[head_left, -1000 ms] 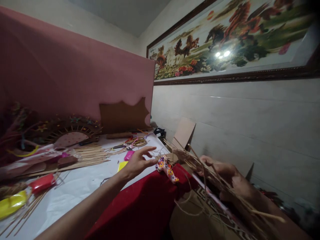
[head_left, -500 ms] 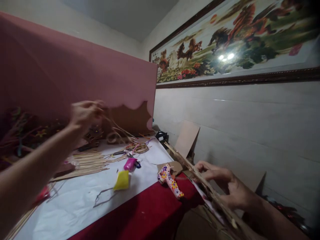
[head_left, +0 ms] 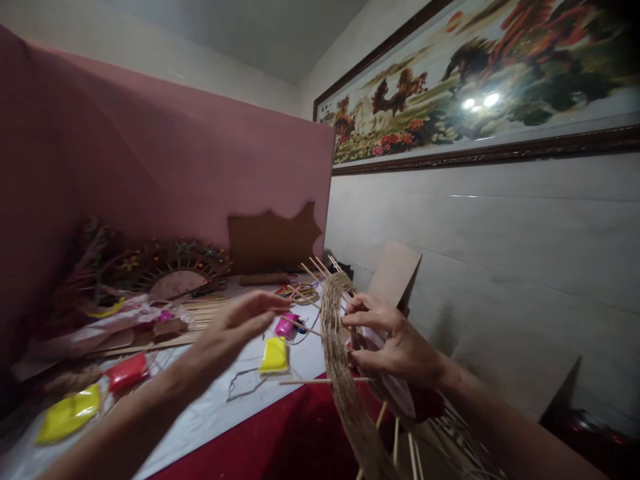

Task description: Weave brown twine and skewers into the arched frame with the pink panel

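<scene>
"What lay on the tabletop (head_left: 210, 417)?"
"A yellow packet (head_left: 275, 355) at centre, a pink one (head_left: 286, 327) just beyond it at twelve o'clock, a red packet (head_left: 127, 372) at nine."
"And behind?"
"A pink board (head_left: 165, 173); a framed horse painting (head_left: 480, 87) at two o'clock."

Nothing readable here, honestly. No letters, numbers or brand marks on the yellow packet (head_left: 274, 355) or the pink one (head_left: 286, 326) just past the left hand (head_left: 240, 325), and none on the red packet (head_left: 127, 371) further left. The framed horse painting (head_left: 480, 87) above the right hand (head_left: 395, 340) shows no legible caption either.
</scene>
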`<state>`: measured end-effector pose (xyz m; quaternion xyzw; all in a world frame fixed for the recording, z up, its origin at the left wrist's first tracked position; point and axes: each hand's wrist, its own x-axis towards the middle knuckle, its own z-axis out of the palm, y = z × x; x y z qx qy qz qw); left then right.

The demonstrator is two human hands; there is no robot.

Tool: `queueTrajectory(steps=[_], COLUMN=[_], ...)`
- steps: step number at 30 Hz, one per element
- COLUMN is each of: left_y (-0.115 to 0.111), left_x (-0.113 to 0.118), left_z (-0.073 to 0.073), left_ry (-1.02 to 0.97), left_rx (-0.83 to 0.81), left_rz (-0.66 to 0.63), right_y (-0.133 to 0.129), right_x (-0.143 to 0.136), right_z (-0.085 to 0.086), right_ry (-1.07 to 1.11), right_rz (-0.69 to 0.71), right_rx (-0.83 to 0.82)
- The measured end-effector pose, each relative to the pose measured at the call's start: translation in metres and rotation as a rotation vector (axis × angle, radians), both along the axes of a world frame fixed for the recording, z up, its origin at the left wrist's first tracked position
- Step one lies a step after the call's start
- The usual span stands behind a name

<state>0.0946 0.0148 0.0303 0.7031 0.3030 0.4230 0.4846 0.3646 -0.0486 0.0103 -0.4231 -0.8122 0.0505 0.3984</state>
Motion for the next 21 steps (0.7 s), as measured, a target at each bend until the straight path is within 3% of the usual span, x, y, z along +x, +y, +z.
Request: queueTrajectory(steps=[3,6,14,21], left_y=[-0.014,-0.015,0.002,0.012], left_x=[0.017,0.016,-0.015,-0.038], left_z=[-0.026,-0.039,-0.053,-0.061], left_ry=[-0.187,-0.299,-0.353,-0.422], left_rx=[-0.089,-0.205,-0.342,-0.511], left_rz=[-0.125,-0.190,-0.011,-0.003], right_y=[0.008,0.015,0.047,0.082], right_x=[-0.024,-0.045,-0.077,-0.098], right_z=[-0.001,-0.003,-0.012,-0.028], right_ry=[-0.031,-0.054,-0.146,-0.195], right_rz=[0.066,0.074,-0.007,0.053], right_rx=[0.031,0.073,0.113,0.130])
